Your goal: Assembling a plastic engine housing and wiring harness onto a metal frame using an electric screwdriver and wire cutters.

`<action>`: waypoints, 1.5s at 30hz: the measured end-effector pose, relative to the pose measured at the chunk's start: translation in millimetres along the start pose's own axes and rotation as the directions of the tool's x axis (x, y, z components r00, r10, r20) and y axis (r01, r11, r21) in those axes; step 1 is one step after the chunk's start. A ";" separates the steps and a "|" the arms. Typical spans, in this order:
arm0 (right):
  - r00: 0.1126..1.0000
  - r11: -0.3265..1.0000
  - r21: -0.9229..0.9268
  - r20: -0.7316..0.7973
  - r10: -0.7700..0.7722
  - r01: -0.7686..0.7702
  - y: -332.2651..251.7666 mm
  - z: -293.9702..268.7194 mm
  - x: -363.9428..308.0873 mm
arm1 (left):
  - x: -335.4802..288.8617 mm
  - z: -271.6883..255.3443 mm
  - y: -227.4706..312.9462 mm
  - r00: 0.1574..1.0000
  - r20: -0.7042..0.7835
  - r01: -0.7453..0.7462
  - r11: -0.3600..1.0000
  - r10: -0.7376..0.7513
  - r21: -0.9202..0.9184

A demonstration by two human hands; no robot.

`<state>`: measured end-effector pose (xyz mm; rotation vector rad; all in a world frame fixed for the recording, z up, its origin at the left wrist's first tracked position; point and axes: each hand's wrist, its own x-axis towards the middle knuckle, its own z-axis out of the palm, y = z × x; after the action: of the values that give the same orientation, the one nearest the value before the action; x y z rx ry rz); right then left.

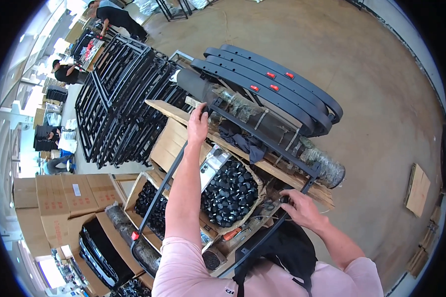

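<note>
A dark metal tube frame (265,133) lies slantwise before me, over a wooden plank and boxes of parts. At its far left corner my left hand (198,126) is closed round the tube. My right hand (302,210) is closed on a small black round knob (284,199), thumb and fingers pinching it beside the frame's right rail. The frame's left rail carries a red clip (135,235) at its near end. Below the frame, a lined carton holds many black round knobs (230,193), some with shiny metal parts. More fill a box (151,205) to its left.
Curved dark metal bars (272,84) with red clips lie stacked beyond a wrapped roll (327,168). Stacked black frames (119,99) and cartons (60,198) stand left. An orange-handled tool (232,233) lies near me. Other people (119,17) work at the far left.
</note>
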<state>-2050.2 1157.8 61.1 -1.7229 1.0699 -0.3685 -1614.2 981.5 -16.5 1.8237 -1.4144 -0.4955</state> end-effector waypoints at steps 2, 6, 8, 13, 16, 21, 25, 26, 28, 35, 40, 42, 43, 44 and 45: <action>0.999 0.999 -0.009 -0.017 0.052 -0.052 -5.1 -5.8 -1.6 | -3.3 -2.9 0.2 0.983 0.008 -0.183 0.983 0.183 0.030; 0.995 0.997 -0.072 -0.103 0.013 -0.021 1.2 -12.9 -9.8 | -4.3 -1.5 -1.2 0.981 0.016 -0.196 0.980 0.196 0.027; 0.975 0.993 -0.112 -0.209 -0.067 0.045 5.4 -17.0 -12.8 | -2.3 4.0 -0.4 0.997 -0.024 -0.070 0.997 0.071 0.039; 0.970 0.961 -0.268 -0.245 -0.003 -0.065 6.5 -35.2 -25.9 | 7.3 14.7 -19.2 0.998 -0.071 -0.007 0.989 -0.003 -0.144; 0.948 0.954 -0.256 -0.310 0.074 -0.159 6.5 -37.9 -20.1 | 16.7 -0.7 -61.5 0.992 -0.121 0.001 0.950 -0.041 -0.313; 0.923 0.922 -0.308 -0.369 0.112 -0.235 16.0 -50.5 -27.0 | 8.5 11.2 -27.1 0.998 -0.055 0.038 0.993 -0.044 -0.107; 0.931 0.915 -0.348 -0.356 0.073 -0.205 20.4 -46.8 -20.0 | 4.6 4.7 -35.9 0.996 -0.091 -0.028 0.999 0.025 -0.035; 0.935 0.908 -0.371 -0.350 0.054 -0.192 20.8 -46.0 -18.1 | 3.9 5.7 -33.0 0.996 -0.088 -0.019 0.999 0.015 -0.037; 0.942 0.903 -0.393 -0.333 0.036 -0.174 19.9 -42.6 -13.2 | 0.9 8.6 -26.2 0.993 -0.115 0.030 0.996 -0.040 -0.085; 0.980 0.819 -0.560 -0.199 0.014 -0.125 4.7 -39.9 2.0 | 3.1 1.3 -18.4 0.971 -0.046 0.231 0.968 -0.236 -0.094; 0.966 0.709 -0.658 -0.213 0.149 -0.254 -0.5 -40.2 8.6 | 5.4 2.2 -15.9 0.976 -0.076 0.203 0.978 -0.206 -0.050; 0.962 0.667 -0.694 -0.210 0.174 -0.273 -3.6 -38.2 14.8 | 5.0 -1.4 -26.2 0.986 -0.068 0.148 0.987 -0.153 -0.064; 0.959 0.669 -0.688 -0.228 0.167 -0.280 -5.9 -37.1 16.1 | 4.1 -1.0 -26.2 0.985 -0.068 0.152 0.986 -0.156 -0.067; 0.957 0.672 -0.683 -0.244 0.160 -0.286 -7.2 -36.2 17.4 | 3.1 -0.7 -26.0 0.987 -0.058 0.144 0.983 -0.151 -0.116; 0.957 0.670 -0.686 -0.240 0.161 -0.285 -6.9 -35.7 18.5 | 2.3 -0.6 -25.9 0.988 -0.050 0.136 0.977 -0.146 -0.164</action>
<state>-2060.8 1122.2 77.8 -2.2264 1.6829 0.1093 -1596.4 982.0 -35.4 1.8006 -1.1739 -0.6025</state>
